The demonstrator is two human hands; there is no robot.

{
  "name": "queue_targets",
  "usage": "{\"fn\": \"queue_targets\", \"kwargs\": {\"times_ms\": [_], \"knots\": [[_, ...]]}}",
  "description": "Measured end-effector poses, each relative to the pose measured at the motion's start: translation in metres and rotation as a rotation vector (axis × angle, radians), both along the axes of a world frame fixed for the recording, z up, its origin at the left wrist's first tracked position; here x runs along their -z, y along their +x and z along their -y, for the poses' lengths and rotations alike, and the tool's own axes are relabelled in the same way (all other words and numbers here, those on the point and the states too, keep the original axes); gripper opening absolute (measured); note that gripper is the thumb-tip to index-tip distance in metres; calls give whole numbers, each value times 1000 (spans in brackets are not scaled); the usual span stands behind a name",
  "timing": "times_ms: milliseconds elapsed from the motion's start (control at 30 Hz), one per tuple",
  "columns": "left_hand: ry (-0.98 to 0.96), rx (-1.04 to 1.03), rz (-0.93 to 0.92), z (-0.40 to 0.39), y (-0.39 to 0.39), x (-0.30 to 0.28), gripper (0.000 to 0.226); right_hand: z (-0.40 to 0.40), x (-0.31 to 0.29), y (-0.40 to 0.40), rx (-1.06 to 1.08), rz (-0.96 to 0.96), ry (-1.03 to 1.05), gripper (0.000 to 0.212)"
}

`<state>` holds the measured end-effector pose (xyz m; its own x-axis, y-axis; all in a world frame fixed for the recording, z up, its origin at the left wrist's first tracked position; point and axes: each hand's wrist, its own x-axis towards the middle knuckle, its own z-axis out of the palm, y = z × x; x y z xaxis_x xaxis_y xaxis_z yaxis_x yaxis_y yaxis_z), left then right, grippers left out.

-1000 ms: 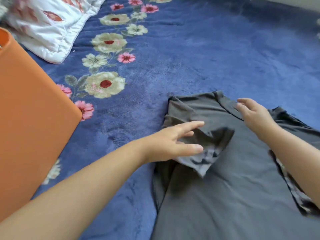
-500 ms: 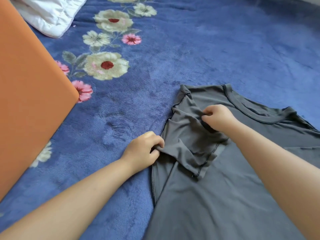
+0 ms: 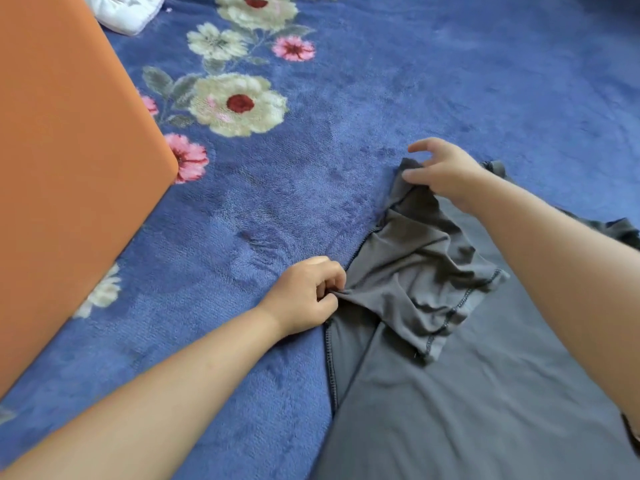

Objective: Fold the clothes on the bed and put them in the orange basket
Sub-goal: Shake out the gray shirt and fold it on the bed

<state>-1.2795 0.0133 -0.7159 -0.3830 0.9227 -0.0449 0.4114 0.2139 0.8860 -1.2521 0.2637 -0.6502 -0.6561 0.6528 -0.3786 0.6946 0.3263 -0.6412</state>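
Fingers [image 3: 330, 297] of the left hand [image 3: 301, 296] are pinching the grey shirt's [image 3: 467, 393] folded sleeve on the bed [image 3: 450, 81]; right hand [image 3: 446, 174] is hovering loosely open; orange basket [image 3: 69, 150] is sitting left

Blue floral bed blanket [image 3: 450, 81], grey shirt [image 3: 467, 393] spread on it, orange basket [image 3: 69, 168], white quilt [image 3: 128, 12]
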Motion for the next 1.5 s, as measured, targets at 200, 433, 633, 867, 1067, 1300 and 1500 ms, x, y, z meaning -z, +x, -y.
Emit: {"fn": "queue_targets", "kwargs": {"times_ms": [200,433,633,867,1067,1300,1500], "knots": [[92,-182,60,-6,1,8,24,12,16,-23,69,-146,135,34],[58,-217,9,-13,-8,11,40,28,12,-11,-221,129,449,48],[-93,-239,166,-16,-8,-2,21,94,21,76,-226,-268,774,39],[-97,-535,682,3,10,-27,36,175,61,206,-297,-237,730,38],[-283,-491,722,61,70,-48,28,210,49,242,-405,-116,700,38],[-747,-72,656,146,140,-54,21,254,37,290,-380,7,651,45],[-1022,62,624,191,166,-82,47,302,39,339,-387,-101,571,50]]}}
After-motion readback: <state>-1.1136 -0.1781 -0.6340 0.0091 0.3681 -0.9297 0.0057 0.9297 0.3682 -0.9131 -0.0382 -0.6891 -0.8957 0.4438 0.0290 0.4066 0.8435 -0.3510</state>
